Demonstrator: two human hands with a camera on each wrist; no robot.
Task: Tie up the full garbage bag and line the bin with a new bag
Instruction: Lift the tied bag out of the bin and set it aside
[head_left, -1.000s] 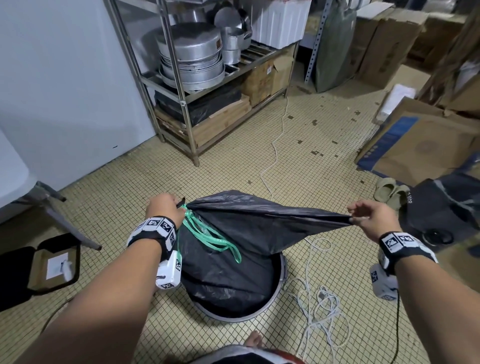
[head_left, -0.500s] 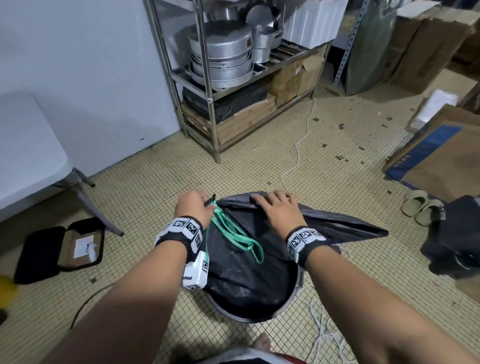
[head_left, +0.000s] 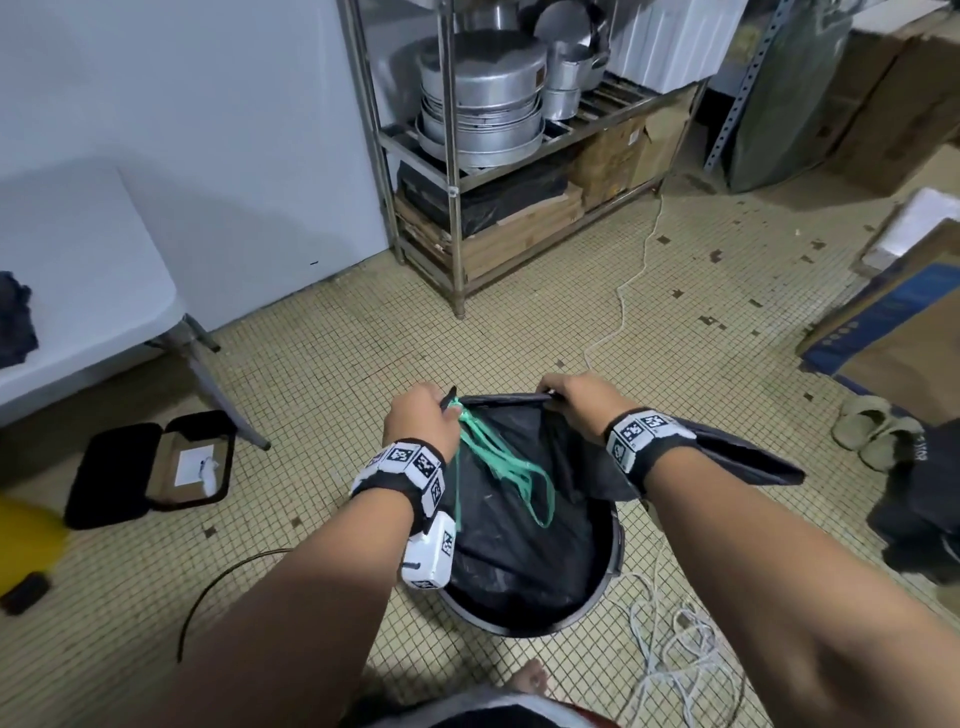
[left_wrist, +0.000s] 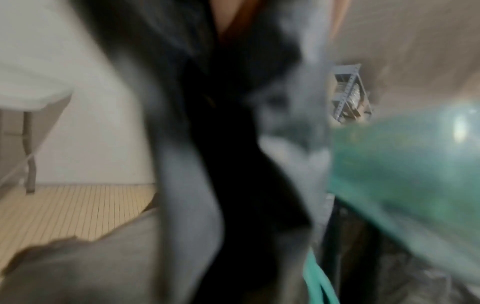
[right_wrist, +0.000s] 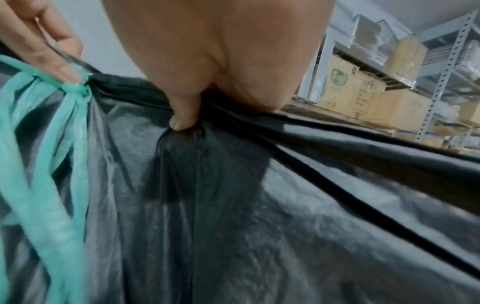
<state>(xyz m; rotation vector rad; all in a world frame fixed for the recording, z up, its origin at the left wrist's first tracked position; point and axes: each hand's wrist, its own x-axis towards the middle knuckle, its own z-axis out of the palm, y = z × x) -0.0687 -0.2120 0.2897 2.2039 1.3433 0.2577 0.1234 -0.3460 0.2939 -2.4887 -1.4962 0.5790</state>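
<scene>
Crinkled black plastic garbage bag (head_left: 519, 519), ribbon-like green drawstring (head_left: 498, 462)

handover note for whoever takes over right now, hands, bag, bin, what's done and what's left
Left hand: grips the black bag at one end of its top edge, where the green drawstring comes out; the loops hang loose down the bag's front.
Right hand: pinches the same top edge further along, thumb pressed into the plastic.
The bag hangs from that edge down into the round bin on the tiled floor. A loose corner of it trails off beyond the right wrist.
Done: bag held up by its top edge over the bin.
Left: the mouth is not yet spread over the rim.
</scene>
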